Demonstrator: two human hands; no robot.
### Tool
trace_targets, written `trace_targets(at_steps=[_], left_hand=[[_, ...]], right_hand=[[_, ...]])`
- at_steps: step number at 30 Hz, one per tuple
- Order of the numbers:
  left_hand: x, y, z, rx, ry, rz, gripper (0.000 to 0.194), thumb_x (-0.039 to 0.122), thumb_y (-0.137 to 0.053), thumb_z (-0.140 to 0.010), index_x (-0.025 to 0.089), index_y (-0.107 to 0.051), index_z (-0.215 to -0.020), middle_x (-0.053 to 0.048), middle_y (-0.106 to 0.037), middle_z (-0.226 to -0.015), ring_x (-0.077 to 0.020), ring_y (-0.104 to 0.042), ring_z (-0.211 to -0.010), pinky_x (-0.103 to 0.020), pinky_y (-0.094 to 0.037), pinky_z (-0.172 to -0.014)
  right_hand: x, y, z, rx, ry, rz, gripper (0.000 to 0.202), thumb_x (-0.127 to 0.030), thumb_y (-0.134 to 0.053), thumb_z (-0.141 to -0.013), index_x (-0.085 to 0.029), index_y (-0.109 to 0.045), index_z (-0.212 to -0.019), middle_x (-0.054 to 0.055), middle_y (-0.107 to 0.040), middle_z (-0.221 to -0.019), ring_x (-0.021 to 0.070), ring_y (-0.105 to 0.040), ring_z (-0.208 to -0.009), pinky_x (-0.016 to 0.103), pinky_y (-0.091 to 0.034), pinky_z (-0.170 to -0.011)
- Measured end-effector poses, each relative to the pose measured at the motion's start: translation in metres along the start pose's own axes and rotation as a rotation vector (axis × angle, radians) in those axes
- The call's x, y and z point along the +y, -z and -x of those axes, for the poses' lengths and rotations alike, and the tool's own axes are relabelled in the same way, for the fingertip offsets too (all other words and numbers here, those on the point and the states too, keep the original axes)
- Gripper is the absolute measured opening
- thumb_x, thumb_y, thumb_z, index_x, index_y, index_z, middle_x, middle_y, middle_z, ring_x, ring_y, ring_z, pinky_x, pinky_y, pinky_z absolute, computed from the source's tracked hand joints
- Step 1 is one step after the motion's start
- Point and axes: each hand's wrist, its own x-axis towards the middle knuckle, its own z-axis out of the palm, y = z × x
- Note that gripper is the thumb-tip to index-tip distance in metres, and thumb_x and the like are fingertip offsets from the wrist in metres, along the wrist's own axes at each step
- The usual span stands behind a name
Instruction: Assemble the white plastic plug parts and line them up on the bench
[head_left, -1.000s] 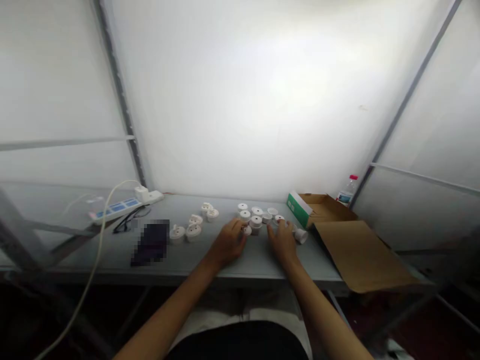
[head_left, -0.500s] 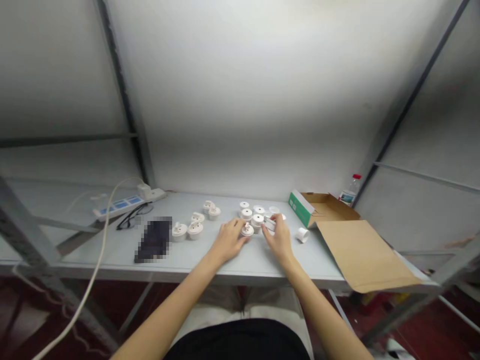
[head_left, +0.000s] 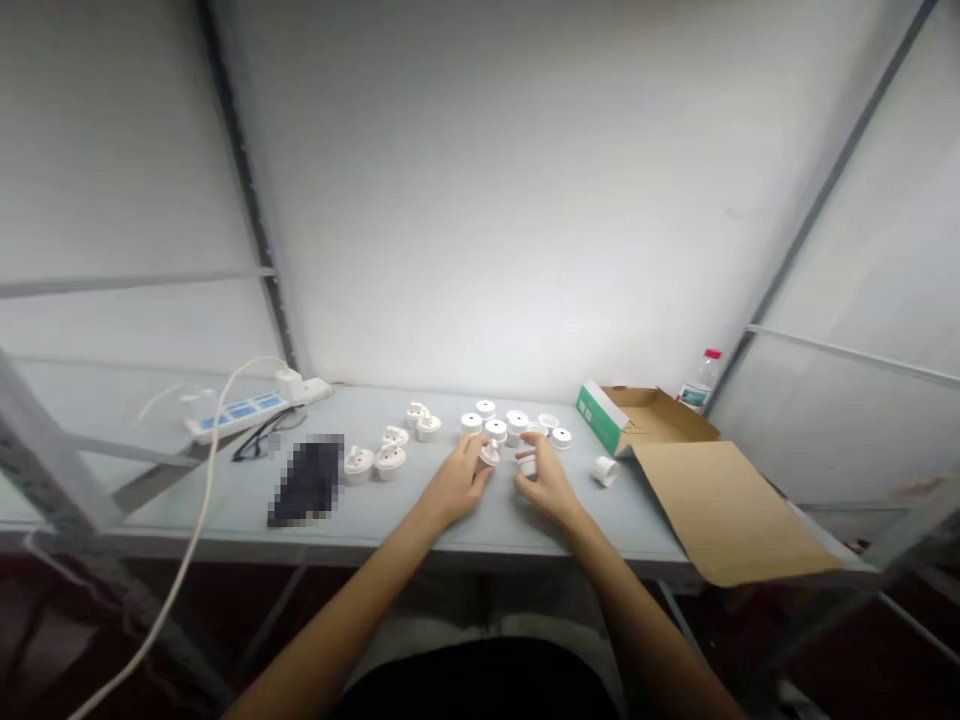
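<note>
My left hand (head_left: 452, 484) is curled round a white round piece with a plug-like top (head_left: 490, 454), thumb at its near side. Just right of it, my right hand (head_left: 553, 484) grips a white cup-shaped piece (head_left: 527, 465) between thumb and fingers, close to the tabletop. Beyond both hands stand several white round caps (head_left: 495, 430) with a dark spot in their tops. Off to the left is a loose group of several white round pieces with plug-like tops (head_left: 390, 460), like the one in my left hand.
A white cup (head_left: 604, 470) lies tipped over right of my right hand. Farther right is an open cardboard box (head_left: 660, 410), its flap (head_left: 739, 510) over the front edge, with a bottle (head_left: 699, 385) behind. Glasses (head_left: 270, 432), a power strip (head_left: 240, 412) and a cable (head_left: 202, 500) are left.
My right hand has drawn slightly left and nearer and now grips a cup-shaped piece low down. Some caps behind have shifted, one leftward. My left hand has moved slightly left with its piece.
</note>
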Motion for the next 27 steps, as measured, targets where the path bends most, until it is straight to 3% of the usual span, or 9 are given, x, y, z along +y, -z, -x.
trace_targets(at_steps=[4,12,19,22,27], left_hand=[[0.004,0.003,-0.001,-0.012,-0.017,-0.018,0.041,0.015,-0.058,-0.093,0.023,-0.055,-0.133,-0.012,-0.058,-0.131,-0.0293,-0.059,-0.121,-0.049,-0.050,-0.108],[-0.003,0.000,-0.002,0.013,-0.022,-0.031,0.054,0.010,-0.065,-0.086,0.024,-0.051,-0.136,-0.012,-0.061,-0.132,-0.0322,-0.060,-0.126,-0.053,-0.049,-0.110],[-0.008,-0.002,-0.003,0.020,0.004,0.026,0.050,0.009,-0.064,-0.087,0.022,-0.053,-0.134,-0.011,-0.064,-0.131,-0.0292,-0.061,-0.125,-0.050,-0.049,-0.112],[-0.004,0.001,-0.003,0.016,-0.021,0.011,0.042,0.010,-0.063,-0.090,0.022,-0.058,-0.130,-0.010,-0.065,-0.128,-0.0286,-0.061,-0.124,-0.049,-0.050,-0.111],[0.003,0.005,-0.003,-0.008,-0.058,-0.006,0.041,0.012,-0.060,-0.092,0.023,-0.058,-0.132,-0.011,-0.064,-0.129,-0.0289,-0.060,-0.126,-0.049,-0.049,-0.112]], right_hand=[[0.002,-0.004,0.002,0.065,-0.034,-0.009,0.055,-0.019,-0.062,-0.070,-0.020,-0.045,-0.122,0.012,-0.052,-0.116,0.0286,-0.057,-0.110,0.046,-0.053,-0.098],[0.008,-0.006,-0.003,0.150,-0.132,-0.089,0.054,-0.037,-0.077,-0.075,-0.025,-0.041,-0.113,0.001,-0.052,-0.098,0.0225,-0.060,-0.086,0.040,-0.057,-0.080],[0.002,0.001,-0.004,0.135,-0.152,-0.090,0.041,-0.047,-0.083,-0.075,-0.024,-0.054,-0.092,0.000,-0.060,-0.086,0.0223,-0.058,-0.079,0.036,-0.053,-0.072],[-0.004,0.003,-0.005,0.122,-0.141,-0.082,0.031,-0.045,-0.079,-0.079,-0.022,-0.061,-0.090,0.002,-0.062,-0.090,0.0234,-0.059,-0.086,0.037,-0.053,-0.079],[-0.006,0.005,-0.004,0.124,-0.154,-0.125,0.023,-0.033,-0.065,-0.086,-0.022,-0.069,-0.107,0.010,-0.063,-0.110,0.0278,-0.060,-0.107,0.037,-0.056,-0.082]])
